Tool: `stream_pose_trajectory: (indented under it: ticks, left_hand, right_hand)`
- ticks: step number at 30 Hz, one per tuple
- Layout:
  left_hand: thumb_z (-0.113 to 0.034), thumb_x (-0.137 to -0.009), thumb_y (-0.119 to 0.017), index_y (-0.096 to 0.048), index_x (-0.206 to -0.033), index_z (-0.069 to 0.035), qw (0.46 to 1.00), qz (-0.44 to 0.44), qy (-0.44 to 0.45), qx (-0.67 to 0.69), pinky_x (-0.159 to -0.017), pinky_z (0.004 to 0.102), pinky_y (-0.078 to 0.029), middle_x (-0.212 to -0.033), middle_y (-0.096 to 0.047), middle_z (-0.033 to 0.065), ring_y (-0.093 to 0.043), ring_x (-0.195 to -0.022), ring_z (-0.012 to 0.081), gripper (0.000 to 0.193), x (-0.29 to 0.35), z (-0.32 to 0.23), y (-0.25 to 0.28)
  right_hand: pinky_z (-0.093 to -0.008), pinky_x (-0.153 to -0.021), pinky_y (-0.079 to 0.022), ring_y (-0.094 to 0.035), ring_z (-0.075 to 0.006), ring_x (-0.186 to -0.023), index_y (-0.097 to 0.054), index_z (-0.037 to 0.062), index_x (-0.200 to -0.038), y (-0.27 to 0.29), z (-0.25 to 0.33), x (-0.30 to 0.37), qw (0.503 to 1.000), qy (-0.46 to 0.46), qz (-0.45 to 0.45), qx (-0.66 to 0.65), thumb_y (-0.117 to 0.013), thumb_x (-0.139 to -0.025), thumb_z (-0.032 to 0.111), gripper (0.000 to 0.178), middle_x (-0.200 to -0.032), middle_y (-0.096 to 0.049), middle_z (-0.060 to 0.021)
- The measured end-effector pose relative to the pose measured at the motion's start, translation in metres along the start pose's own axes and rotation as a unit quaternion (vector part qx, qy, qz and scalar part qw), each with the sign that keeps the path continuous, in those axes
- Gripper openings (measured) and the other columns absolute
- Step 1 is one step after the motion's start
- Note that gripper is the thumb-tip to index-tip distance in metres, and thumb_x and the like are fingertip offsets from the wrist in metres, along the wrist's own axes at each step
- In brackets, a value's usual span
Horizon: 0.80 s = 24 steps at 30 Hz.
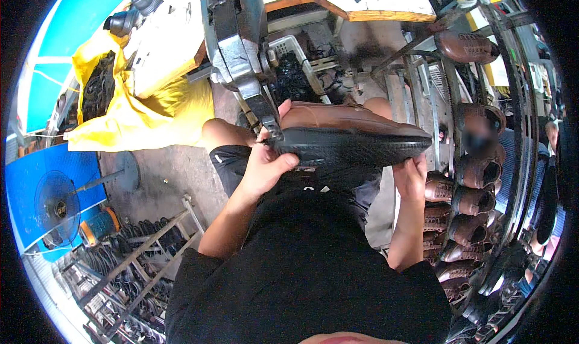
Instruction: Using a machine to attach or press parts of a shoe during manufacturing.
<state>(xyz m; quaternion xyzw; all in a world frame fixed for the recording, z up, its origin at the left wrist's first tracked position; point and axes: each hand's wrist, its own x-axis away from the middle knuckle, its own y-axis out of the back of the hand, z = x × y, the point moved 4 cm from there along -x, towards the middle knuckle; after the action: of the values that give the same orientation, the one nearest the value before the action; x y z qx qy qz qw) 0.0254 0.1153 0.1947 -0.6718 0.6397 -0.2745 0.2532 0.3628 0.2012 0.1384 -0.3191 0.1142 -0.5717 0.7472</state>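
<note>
A brown leather shoe (pixel 350 119) with a thick black sole (pixel 356 146) lies on its side across both hands, the sole facing me. My left hand (pixel 269 163) grips one end, its thumb pressed on the sole's edge and its fingers mostly hidden behind. At the other end my right hand (pixel 410 174) pinches the sole's lower edge. The dark metal arm of a stitching machine (pixel 240 57) comes down from above, its narrow head close to the shoe by my left hand. Whether the head touches the sole, I cannot tell.
Brown shoes (pixel 473 202) fill a metal rack (pixel 512 115) on the right. A yellow sheet (pixel 163 118) drapes off the white worktable (pixel 163 36). Behind the machine is a white basket (pixel 289 45) of black scraps. A fan (pixel 57 210) stands at left, above racked black soles (pixel 151 238).
</note>
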Motion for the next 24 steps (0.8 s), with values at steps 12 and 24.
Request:
stream_pose_trajectory:
  ticks: [12, 24]
  left_hand:
    - [-0.003, -0.077, -0.088, -0.020, -0.161, 0.000, 0.970, -0.019, -0.098, -0.221, -0.109, 0.0364, -0.044, -0.170, -0.014, 0.0180, -0.043, -0.141, 0.0233, 0.108, -0.005, -0.036, -0.007]
    - [-0.016, -0.067, -0.096, -0.023, -0.160, 0.001, 0.972, -0.155, -0.111, -0.139, -0.103, 0.0309, -0.047, -0.152, -0.047, 0.0117, -0.054, -0.129, 0.0178, 0.119, 0.027, -0.037, 0.060]
  right_hand:
    - [-0.0458, -0.118, -0.036, -0.046, -0.0290, -0.141, -0.023, 0.0056, -0.160, -0.024, 0.035, -0.049, 0.985, 0.052, 0.064, 0.152, -0.087, -0.081, 0.027, 0.104, -0.152, -0.045, -0.0123]
    - [-0.0435, -0.110, -0.043, -0.057, -0.0315, -0.128, -0.031, -0.0033, -0.152, -0.092, 0.061, -0.097, 0.921, 0.104, 0.145, 0.346, -0.086, -0.079, 0.023, 0.095, -0.140, -0.057, -0.0217]
